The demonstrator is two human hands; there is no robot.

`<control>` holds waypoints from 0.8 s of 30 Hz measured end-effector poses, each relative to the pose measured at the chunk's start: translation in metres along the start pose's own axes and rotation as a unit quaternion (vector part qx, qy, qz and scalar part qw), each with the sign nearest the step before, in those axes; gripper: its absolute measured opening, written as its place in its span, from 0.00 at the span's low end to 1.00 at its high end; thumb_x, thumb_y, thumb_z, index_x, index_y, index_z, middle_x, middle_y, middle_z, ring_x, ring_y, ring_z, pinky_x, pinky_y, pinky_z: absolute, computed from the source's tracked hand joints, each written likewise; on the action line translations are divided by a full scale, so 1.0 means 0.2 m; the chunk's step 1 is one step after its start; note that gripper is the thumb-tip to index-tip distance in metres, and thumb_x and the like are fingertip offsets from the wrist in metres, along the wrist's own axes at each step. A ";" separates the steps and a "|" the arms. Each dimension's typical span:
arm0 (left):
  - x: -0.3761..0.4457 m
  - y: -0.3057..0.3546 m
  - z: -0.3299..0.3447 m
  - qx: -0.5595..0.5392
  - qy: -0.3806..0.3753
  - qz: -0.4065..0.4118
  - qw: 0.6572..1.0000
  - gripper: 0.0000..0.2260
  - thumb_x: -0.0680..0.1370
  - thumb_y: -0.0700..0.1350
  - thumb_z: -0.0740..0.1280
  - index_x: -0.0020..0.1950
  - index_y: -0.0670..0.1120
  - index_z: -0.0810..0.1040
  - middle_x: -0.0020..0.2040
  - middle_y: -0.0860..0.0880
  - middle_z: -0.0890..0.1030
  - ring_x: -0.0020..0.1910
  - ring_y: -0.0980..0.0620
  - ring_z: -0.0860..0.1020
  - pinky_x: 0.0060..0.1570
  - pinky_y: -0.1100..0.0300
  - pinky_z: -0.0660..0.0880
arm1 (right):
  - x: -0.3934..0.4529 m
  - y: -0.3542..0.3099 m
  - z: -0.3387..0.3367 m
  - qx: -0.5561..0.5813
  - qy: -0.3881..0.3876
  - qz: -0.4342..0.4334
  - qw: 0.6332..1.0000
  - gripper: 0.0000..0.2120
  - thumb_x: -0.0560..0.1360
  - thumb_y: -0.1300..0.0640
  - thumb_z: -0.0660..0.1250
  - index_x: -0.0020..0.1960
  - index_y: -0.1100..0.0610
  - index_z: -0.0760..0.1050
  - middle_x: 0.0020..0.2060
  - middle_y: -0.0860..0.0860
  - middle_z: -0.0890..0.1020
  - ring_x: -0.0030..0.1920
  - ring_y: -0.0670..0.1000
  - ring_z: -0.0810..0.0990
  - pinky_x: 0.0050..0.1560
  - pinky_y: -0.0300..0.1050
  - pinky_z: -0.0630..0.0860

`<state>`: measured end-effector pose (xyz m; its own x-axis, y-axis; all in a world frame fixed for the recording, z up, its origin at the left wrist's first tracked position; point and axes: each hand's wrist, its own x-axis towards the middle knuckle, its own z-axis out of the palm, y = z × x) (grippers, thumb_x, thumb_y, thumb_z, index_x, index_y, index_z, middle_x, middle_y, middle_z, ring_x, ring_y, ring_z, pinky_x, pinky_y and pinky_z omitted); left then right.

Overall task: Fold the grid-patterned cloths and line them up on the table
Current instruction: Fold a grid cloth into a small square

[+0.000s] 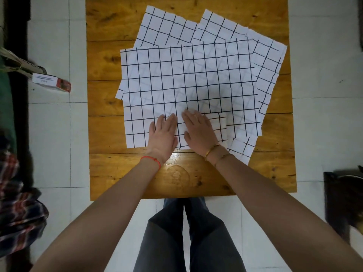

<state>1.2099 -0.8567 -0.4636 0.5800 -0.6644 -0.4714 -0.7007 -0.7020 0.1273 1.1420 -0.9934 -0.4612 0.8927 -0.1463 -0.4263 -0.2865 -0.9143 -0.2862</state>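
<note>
both hands lie flat, fingers straight and close together, pressing down on the near edge of the top cloth [188, 83]: the left hand [164, 132] beside the right hand [198, 130], nearly touching at the middle of that edge, neither grip curled round anything. under the right hand's fingers a small flap of gridded cloth, perhaps a turned-over corner, lies towards the right; whether it belongs to the top cloth or one below cannot be told. the top cloth spreads away from the hands towards the far edge of the worktop [110, 169], its long axis running left to right, so its whole body lies beyond the fingertips and both hands are equally near it. it looks unfolded, so the folding seems barely begun. beneath it more grid-patterned cloths fan out askew: one [165, 26] pokes out towards the far left, another [220, 26] towards the far right corner, and another [269, 71] along the right edge, with a corner [242, 149] showing near the right wrist. a likely fold would carry the near edge away or one side across, which calls for pinching the corners, now well apart from both hands.
</note>
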 end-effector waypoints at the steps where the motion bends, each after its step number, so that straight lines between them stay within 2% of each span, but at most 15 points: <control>1: 0.00 0.00 0.00 0.016 -0.003 0.000 1.000 0.29 0.81 0.50 0.55 0.79 0.45 0.48 0.79 0.50 0.50 0.77 0.42 0.50 0.73 0.44 0.54 | 0.00 -0.02 0.01 -0.010 -0.006 0.006 1.000 0.29 0.79 0.53 0.56 0.77 0.58 0.53 0.76 0.53 0.57 0.75 0.58 0.55 0.73 0.58 0.55; 6: 0.00 -0.03 0.02 0.036 -0.013 0.014 0.999 0.29 0.82 0.48 0.54 0.79 0.44 0.45 0.80 0.49 0.45 0.77 0.41 0.48 0.73 0.43 0.54 | -0.04 -0.07 0.06 -0.035 0.018 0.027 0.999 0.28 0.77 0.53 0.61 0.74 0.61 0.61 0.72 0.56 0.66 0.66 0.60 0.69 0.66 0.59 0.67; 9: -0.01 -0.04 0.03 0.041 -0.020 0.017 0.999 0.29 0.82 0.48 0.54 0.79 0.45 0.44 0.80 0.50 0.43 0.78 0.41 0.46 0.73 0.42 0.54 | -0.05 -0.07 0.08 -0.037 0.032 0.036 0.998 0.28 0.77 0.51 0.61 0.73 0.61 0.61 0.72 0.55 0.67 0.64 0.60 0.70 0.63 0.58 0.69; 16: -0.01 -0.05 0.05 0.034 -0.029 0.006 0.999 0.31 0.82 0.49 0.53 0.79 0.47 0.39 0.79 0.53 0.39 0.78 0.41 0.43 0.73 0.39 0.53 | -0.07 -0.03 0.09 -0.055 0.033 0.060 0.996 0.27 0.79 0.48 0.54 0.75 0.58 0.58 0.73 0.52 0.64 0.69 0.60 0.66 0.68 0.61 0.64; 24: -0.01 -0.06 0.06 0.010 -0.038 0.007 0.999 0.31 0.82 0.49 0.52 0.78 0.49 0.35 0.78 0.55 0.35 0.77 0.41 0.39 0.73 0.37 0.51 | -0.27 0.29 0.10 -0.051 0.057 0.183 0.980 0.28 0.80 0.45 0.45 0.77 0.55 0.51 0.76 0.49 0.57 0.75 0.58 0.54 0.74 0.62 0.51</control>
<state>1.2127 -0.8433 -0.4749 0.5371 -0.6522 -0.5349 -0.7169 -0.6871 0.1178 1.0696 -1.0313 -0.4727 0.7719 -0.5071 -0.3835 -0.5634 -0.8250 -0.0431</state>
